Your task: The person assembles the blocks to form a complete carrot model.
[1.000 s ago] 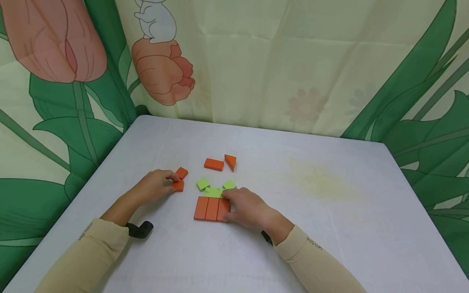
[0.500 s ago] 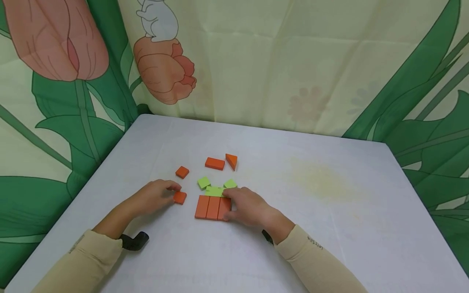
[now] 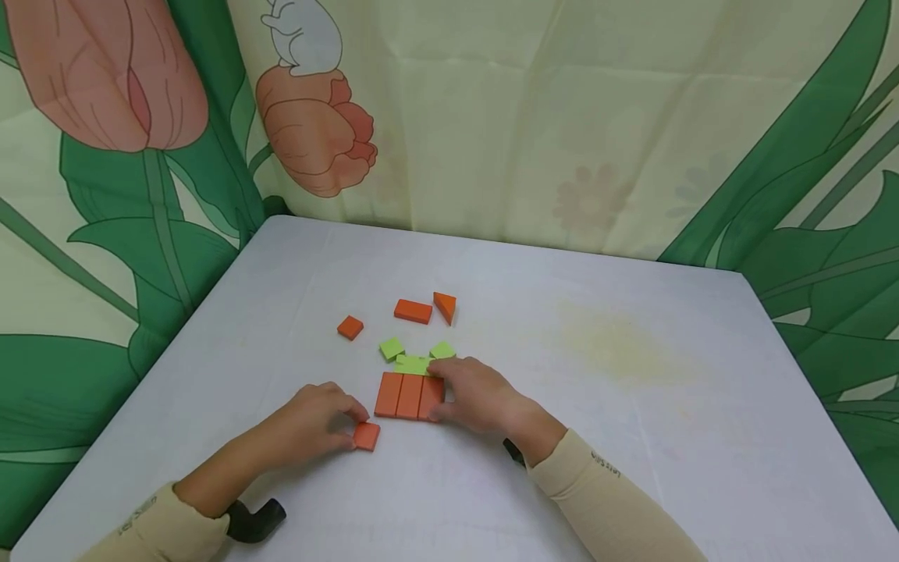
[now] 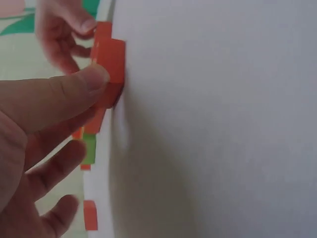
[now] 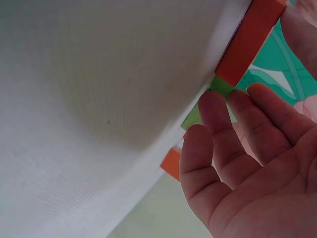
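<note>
Your left hand (image 3: 319, 417) pinched a small orange block (image 3: 367, 435) near-left of the orange row (image 3: 410, 396); right hand (image 3: 472, 396), fingers loosely curled, steadied that row. Judged mid-placement: next needs sliding it flush.

I see small dark print on both beige sleeves (image 3: 602, 468), but I cannot read it; nothing else carries legible text.

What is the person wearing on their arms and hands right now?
Both arms wear long beige sleeves with small dark print near the cuffs. The left hand and the right hand are bare, with no gloves or rings visible. A black strapped-on device sits at the left wrist, and a black strap shows at the right.
</note>
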Action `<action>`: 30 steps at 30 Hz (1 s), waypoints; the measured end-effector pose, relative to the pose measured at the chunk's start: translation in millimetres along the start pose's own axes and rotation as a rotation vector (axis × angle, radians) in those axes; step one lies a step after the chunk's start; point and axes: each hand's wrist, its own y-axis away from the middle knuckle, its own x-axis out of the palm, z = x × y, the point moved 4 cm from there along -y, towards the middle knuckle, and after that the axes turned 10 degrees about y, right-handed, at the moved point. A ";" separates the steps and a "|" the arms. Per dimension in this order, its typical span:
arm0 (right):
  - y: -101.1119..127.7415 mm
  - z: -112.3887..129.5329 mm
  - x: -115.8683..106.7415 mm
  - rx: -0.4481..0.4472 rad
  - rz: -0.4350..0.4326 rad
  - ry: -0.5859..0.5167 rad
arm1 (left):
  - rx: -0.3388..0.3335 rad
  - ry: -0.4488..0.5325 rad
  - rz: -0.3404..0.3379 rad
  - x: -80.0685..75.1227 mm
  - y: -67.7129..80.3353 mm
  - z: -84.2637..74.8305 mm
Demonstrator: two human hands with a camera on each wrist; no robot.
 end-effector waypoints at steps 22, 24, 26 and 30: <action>-1.6 0.8 -2.1 0.000 0.003 -0.005 | 0.031 -0.062 -0.044 9.7 -28.0 -13.4; -1.2 1.0 -2.5 0.001 0.003 -0.006 | 0.028 -0.061 -0.044 10.1 -28.8 -13.6; -0.9 1.2 -2.8 0.005 0.005 -0.012 | 0.024 -0.060 -0.041 10.7 -29.1 -13.8; -0.8 1.2 -2.0 0.011 0.009 -0.022 | 0.020 -0.046 -0.028 10.2 -28.9 -12.9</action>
